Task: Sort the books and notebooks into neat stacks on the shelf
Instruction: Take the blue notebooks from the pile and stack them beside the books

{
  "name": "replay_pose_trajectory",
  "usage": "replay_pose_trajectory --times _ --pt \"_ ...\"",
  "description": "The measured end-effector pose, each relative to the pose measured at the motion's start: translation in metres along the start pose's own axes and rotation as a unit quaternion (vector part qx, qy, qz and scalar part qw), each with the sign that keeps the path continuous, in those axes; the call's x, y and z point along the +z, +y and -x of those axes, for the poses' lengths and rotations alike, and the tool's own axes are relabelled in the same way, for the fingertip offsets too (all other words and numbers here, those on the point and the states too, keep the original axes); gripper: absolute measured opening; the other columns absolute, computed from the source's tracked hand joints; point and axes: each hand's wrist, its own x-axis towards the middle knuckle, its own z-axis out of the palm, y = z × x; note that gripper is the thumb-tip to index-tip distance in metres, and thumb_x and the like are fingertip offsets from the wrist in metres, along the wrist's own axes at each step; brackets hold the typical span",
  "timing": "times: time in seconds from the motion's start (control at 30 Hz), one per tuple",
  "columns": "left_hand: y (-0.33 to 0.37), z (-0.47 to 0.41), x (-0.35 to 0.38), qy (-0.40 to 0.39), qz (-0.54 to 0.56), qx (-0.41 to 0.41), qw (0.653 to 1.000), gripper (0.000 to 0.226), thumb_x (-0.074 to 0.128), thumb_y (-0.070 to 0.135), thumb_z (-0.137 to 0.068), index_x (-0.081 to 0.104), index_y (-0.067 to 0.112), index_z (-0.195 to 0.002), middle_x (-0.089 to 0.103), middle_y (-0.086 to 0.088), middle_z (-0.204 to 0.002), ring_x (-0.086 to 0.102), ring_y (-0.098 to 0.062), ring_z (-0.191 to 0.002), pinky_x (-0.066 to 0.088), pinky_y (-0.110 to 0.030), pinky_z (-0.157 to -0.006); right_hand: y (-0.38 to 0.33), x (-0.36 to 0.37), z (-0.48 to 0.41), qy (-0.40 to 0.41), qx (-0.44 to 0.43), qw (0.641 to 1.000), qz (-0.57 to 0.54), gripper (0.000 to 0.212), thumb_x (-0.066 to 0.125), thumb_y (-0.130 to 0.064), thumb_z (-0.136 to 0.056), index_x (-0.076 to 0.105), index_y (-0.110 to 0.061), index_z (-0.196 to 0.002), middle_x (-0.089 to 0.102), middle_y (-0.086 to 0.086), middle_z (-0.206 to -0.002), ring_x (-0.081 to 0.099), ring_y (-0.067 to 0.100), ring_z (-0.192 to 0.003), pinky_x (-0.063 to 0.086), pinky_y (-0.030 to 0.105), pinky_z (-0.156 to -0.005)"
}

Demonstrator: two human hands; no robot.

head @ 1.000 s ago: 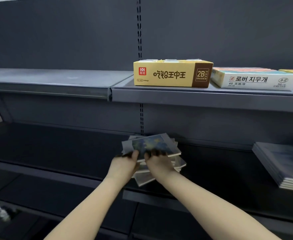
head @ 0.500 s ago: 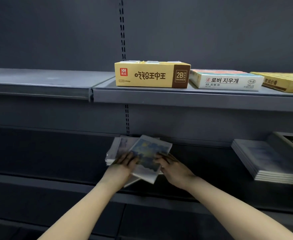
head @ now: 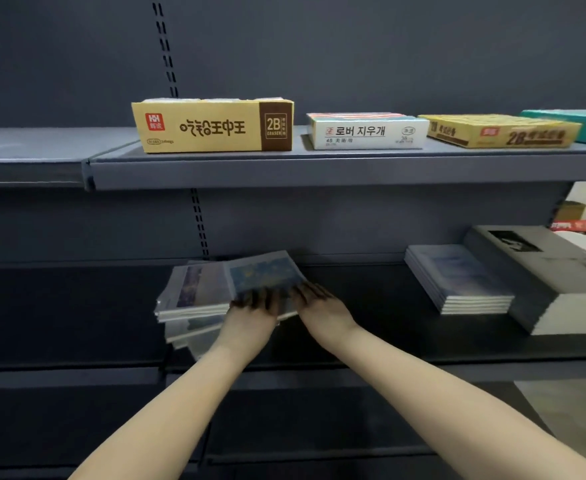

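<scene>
Where the dark grey metal shelving fills the view, two levels are important: an upper shelf and a lower shelf, both in front of a plain dark back panel with a slotted upright. At the far right, behind the end of the unit, a pale floor and some cardboard boxes are visible. On the upper shelf stand four boxes in a row: a yellow eraser box marked 2B at the left, then a white box with Korean text, then a flat yellow box, and at the right edge a teal box, cut by the frame. What is inside them I cannot tell. On the lower shelf, at the right, a neat stack of thin notebooks lies just beside a thick stack of grey books. Left of the middle lies an untidy pile of notebooks, fanned out and not aligned, with blue picture covers. The top notebook lies tilted on this pile. The left hand rests on its near edge with fingers spread flat, and the right hand touches its right side, fingers loosely together and extended.
</scene>
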Motion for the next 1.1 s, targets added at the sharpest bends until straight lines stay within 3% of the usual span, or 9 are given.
replay_pose_trajectory --times 0.1,0.17,0.23,0.3,0.43,0.7,0.93,1.03,1.1 --pt "0.018 -0.007 -0.003 0.024 0.034 0.024 0.999 0.063 0.087 0.008 -0.045 0.07 0.003 -0.106 0.071 -0.018 -0.094 0.068 -0.036 -0.072 0.056 -0.041 -0.057 0.014 -0.004 0.011 0.044 0.013 0.999 0.015 0.053 0.06 -0.005 -0.088 0.041 0.008 -0.136 0.043 0.025 -0.14 0.042 0.031 -0.132 0.027 0.031 -0.112" --pt "0.035 -0.015 -0.013 0.029 0.064 0.04 0.997 0.07 0.086 0.006 -0.045 0.068 0.003 -0.112 0.069 -0.017 -0.106 0.069 -0.034 -0.084 0.058 -0.042 -0.065 0.031 -0.003 0.02 0.081 0.017 0.997 -0.003 0.037 0.069 -0.004 -0.07 0.067 0.007 -0.106 0.068 0.023 -0.105 0.068 0.032 -0.099 0.051 0.038 -0.087" --pt "0.056 -0.024 -0.025 0.022 0.1 0.059 0.993 0.075 0.079 0.007 -0.064 0.05 0.002 -0.133 0.053 -0.019 -0.133 0.058 -0.033 -0.114 0.051 -0.041 -0.09 0.052 -0.007 0.033 0.071 0.015 0.997 0.012 0.038 0.045 -0.011 -0.074 0.071 0.003 -0.098 0.071 0.017 -0.097 0.07 0.029 -0.091 0.054 0.039 -0.081" --pt "0.077 -0.037 -0.03 -0.002 0.111 0.089 0.99 0.07 0.051 0.006 -0.091 0.013 0.006 -0.15 0.016 -0.014 -0.156 0.024 -0.031 -0.142 0.026 -0.039 -0.114 0.071 -0.012 0.047 0.07 0.026 0.996 0.057 0.045 0.036 -0.011 -0.074 0.071 0.002 -0.099 0.071 0.016 -0.099 0.07 0.027 -0.093 0.053 0.037 -0.083" --pt "0.117 -0.068 -0.042 0.004 0.099 0.144 0.985 0.068 0.037 0.001 -0.096 -0.005 0.009 -0.15 -0.006 -0.014 -0.158 0.001 -0.029 -0.146 0.004 -0.037 -0.119 0.112 -0.025 0.08 0.106 0.065 0.988 0.088 0.043 0.036 -0.006 -0.075 0.071 0.002 -0.098 0.071 0.019 -0.1 0.069 0.029 -0.094 0.054 0.038 -0.084" --pt "0.214 -0.117 -0.055 0.012 0.089 0.232 0.969 0.059 0.028 0.004 -0.099 -0.001 0.01 -0.151 0.002 -0.017 -0.157 0.007 -0.032 -0.145 0.007 -0.042 -0.119 0.185 -0.042 0.155 0.125 0.171 0.97 0.117 0.034 0.045 -0.012 -0.076 0.074 -0.003 -0.091 0.073 0.014 -0.092 0.071 0.026 -0.086 0.056 0.033 -0.076" --pt "0.29 -0.147 -0.051 -0.115 0.071 0.255 0.957 0.055 0.034 0.003 -0.095 0.019 0.011 -0.148 0.024 -0.025 -0.149 0.026 -0.041 -0.137 0.027 -0.052 -0.11 0.237 -0.008 0.202 0.066 0.293 0.943 0.146 0.019 0.053 -0.008 -0.066 0.072 -0.011 -0.069 0.07 0.007 -0.07 0.069 0.023 -0.063 0.055 0.033 -0.071" --pt "0.304 -0.159 -0.04 -0.058 0.069 0.256 0.962 0.05 0.029 0.002 -0.08 0.063 0.005 -0.117 0.06 -0.035 -0.11 0.059 -0.051 -0.098 0.051 -0.061 -0.075 0.249 0.002 0.202 0.077 0.311 0.938 0.132 0.032 0.044 -0.013 -0.071 0.075 -0.007 -0.077 0.073 0.01 -0.08 0.071 0.024 -0.07 0.057 0.037 -0.069" --pt "0.307 -0.171 -0.02 -0.028 0.067 0.256 0.964 0.051 0.028 0.004 -0.069 0.075 0.008 -0.09 0.069 -0.027 -0.084 0.067 -0.044 -0.072 0.054 -0.054 -0.053 0.255 0.006 0.196 0.085 0.325 0.933 0.129 0.039 0.039 -0.015 -0.071 0.076 -0.006 -0.082 0.074 0.011 -0.085 0.072 0.024 -0.074 0.057 0.039 -0.069"
